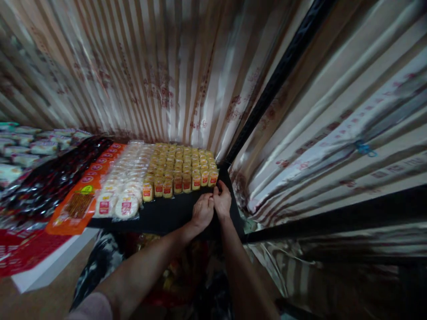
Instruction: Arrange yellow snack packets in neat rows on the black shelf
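Observation:
My left hand (203,210) and my right hand (223,201) are close together, fingertips nearly meeting, over the right end of a black shelf (167,218). The fingers of the left hand are curled in, and anything inside them is hidden. My right hand has its thumb and fingers drawn together just below the front corner packet; whether something small sits between them is too dark to make out. Beside both hands stand tight rows of small yellow wrapped snack packets (180,166) with red labels on the front ones.
To the left lie white round wrapped crackers (126,205), an orange snack bag (76,202), dark shiny packets (56,178) and white packets (43,146). Striped plastic sheeting (160,71) hangs behind. A black metal post (273,84) rises at the right corner. Dim packages show below the shelf.

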`<state>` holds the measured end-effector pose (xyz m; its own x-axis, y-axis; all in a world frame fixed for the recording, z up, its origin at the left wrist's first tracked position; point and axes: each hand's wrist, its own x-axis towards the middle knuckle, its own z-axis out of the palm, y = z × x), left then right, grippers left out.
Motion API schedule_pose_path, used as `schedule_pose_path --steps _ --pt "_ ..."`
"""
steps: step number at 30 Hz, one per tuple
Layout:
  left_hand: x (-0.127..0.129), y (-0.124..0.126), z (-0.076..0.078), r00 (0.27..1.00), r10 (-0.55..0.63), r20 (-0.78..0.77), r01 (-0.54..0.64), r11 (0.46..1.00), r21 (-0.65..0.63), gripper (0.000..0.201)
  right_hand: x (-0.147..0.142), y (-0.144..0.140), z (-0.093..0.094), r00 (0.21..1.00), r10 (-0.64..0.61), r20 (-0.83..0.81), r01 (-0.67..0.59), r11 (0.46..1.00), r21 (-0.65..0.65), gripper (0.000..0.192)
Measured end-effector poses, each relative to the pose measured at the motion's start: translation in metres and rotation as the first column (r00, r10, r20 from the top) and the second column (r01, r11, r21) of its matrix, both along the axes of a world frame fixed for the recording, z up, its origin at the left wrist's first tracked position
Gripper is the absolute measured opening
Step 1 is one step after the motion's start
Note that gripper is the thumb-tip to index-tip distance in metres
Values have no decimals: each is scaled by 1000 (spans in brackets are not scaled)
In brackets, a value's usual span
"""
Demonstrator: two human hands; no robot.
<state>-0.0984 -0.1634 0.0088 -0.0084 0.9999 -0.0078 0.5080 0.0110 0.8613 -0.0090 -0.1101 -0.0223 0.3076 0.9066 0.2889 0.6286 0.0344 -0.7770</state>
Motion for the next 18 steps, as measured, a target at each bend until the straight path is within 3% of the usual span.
schedule_pose_path --steps 5,13,18 --pt "-18 -32 -1 1000 -23 -11 22 999 -27 35 -19 -39 4 996 35 -77 -34 999 23 40" --pt "-70 -98 -11 973 -175 152 190 978 -85 29 -57 -120 5 966 119 -230 -115 993 30 34" --pt "-104 -144 -38 928 -267 261 305 946 -114 27 -78 -177 -6 964 265 -37 -266 963 -40 31"
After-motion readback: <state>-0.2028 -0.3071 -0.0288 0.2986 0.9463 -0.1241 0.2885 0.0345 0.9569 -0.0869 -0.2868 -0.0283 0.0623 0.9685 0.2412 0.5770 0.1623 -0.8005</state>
